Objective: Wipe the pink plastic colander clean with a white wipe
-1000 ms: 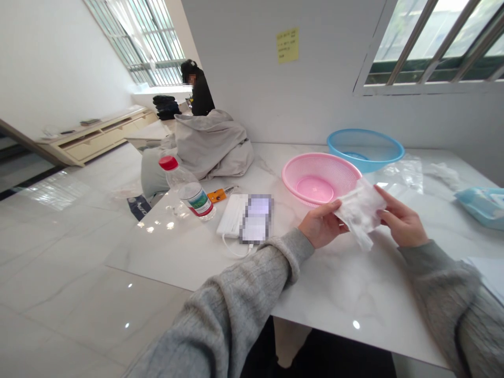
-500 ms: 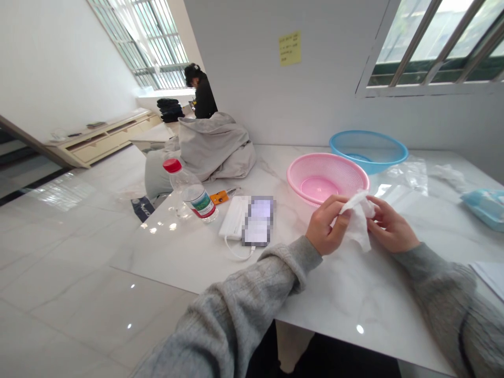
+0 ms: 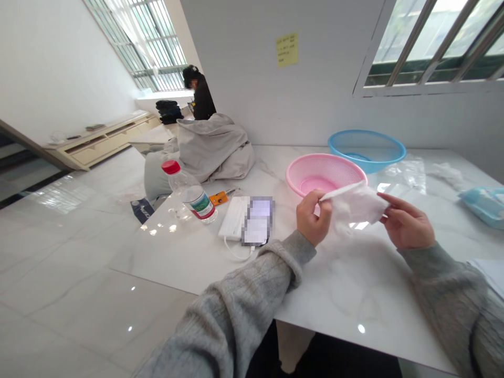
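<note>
A thin white wipe (image 3: pixel 352 203) is stretched out between my two hands above the table, its lower edge hanging loose. My left hand (image 3: pixel 314 218) pinches its left corner, in front of the pink plastic basket (image 3: pixel 293 176). At the other end, my right hand (image 3: pixel 409 223) holds the right edge between thumb and fingers. The wipe covers part of the pink basket's near rim. Behind that basket stands a blue basket (image 3: pixel 398 152). A blue-and-white soft pack (image 3: pixel 484 206) lies at the far right.
On the white marbled table (image 3: pixel 334 299) are a red-capped bottle (image 3: pixel 192 194), a phone (image 3: pixel 258 220) cabled to a white power bank (image 3: pixel 233 218), and an orange item (image 3: pixel 219 198). Clear plastic wrapping (image 3: pixel 409 173) lies beside the baskets. Grey cloth (image 3: pixel 216 147) is heaped behind. A person (image 3: pixel 202 94) is in the background.
My hands have moved apart, the left one leftward and the right one rightward. Between them the bunched wipe has been spread out wider.
</note>
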Motion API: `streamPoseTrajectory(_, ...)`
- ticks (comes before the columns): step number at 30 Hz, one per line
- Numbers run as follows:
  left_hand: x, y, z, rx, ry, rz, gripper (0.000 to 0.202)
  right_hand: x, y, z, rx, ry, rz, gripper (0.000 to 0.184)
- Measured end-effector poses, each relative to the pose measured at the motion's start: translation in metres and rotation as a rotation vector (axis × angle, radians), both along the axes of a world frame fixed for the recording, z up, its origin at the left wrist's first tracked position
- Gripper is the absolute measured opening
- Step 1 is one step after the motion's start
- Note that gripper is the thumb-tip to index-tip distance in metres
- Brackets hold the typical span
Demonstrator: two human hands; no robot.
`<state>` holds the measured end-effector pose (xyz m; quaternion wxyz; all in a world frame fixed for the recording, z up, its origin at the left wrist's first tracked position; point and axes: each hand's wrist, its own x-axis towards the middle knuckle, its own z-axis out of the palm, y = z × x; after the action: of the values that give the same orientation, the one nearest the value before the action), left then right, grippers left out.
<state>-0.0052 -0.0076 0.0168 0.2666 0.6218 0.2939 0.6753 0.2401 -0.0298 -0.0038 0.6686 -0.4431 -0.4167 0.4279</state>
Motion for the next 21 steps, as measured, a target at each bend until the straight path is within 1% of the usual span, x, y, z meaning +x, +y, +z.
streamPoseTrajectory(2, -0.003, 0.007, 0.003, 0.099, 0.002, 0.13, 0.019, -0.002, 0.001, 0.001, 0.018, 0.01, -0.029, 0.026)
streamPoseTrajectory(3, -0.004, 0.009, 0.004, 0.155, 0.016, 0.21, 0.015, -0.003, 0.001, 0.001, 0.014, 0.008, -0.031, 0.026)
streamPoseTrajectory(5, -0.006, 0.009, 0.003, 0.286, 0.1, 0.339, 0.022, -0.005, 0.001, 0.0, -0.013, 0.014, -0.023, 0.03)
streamPoseTrajectory(6, -0.006, 0.008, 0.002, 0.362, 0.174, 0.37, 0.027, -0.005, 0.001, 0.0, -0.027, 0.022, -0.016, 0.032)
streamPoseTrajectory(8, -0.004, 0.001, -0.003, 0.535, 0.346, 0.338, 0.034, -0.006, 0.0, 0.0, -0.043, 0.044, 0.006, 0.034)
streamPoseTrajectory(9, -0.002, -0.003, -0.007, 0.597, 0.438, 0.304, 0.033, -0.007, 0.0, 0.0, -0.046, 0.056, 0.022, 0.034)
streamPoseTrajectory(11, 0.003, -0.009, -0.013, 0.686, 0.626, 0.17, 0.026, -0.006, -0.001, 0.0, -0.055, 0.086, 0.052, 0.036)
streamPoseTrajectory(13, 0.008, -0.012, -0.016, 0.694, 0.726, 0.028, 0.028, -0.005, -0.002, -0.001, -0.092, 0.114, 0.069, 0.037)
streamPoseTrajectory(15, 0.01, -0.01, -0.018, 0.642, 0.708, -0.071, 0.033, -0.002, -0.002, -0.003, -0.136, 0.101, 0.08, 0.038)
streamPoseTrajectory(16, 0.01, -0.006, -0.018, 0.602, 0.678, -0.092, 0.035, 0.0, -0.002, -0.003, -0.148, 0.068, 0.088, 0.038)
streamPoseTrajectory(18, 0.007, 0.004, -0.018, 0.518, 0.636, -0.084, 0.037, 0.004, -0.002, -0.005, -0.142, -0.019, 0.105, 0.039)
streamPoseTrajectory(21, -0.002, 0.018, -0.018, 0.414, 0.632, 0.005, 0.04, 0.007, -0.001, -0.005, -0.121, -0.085, 0.12, 0.039)
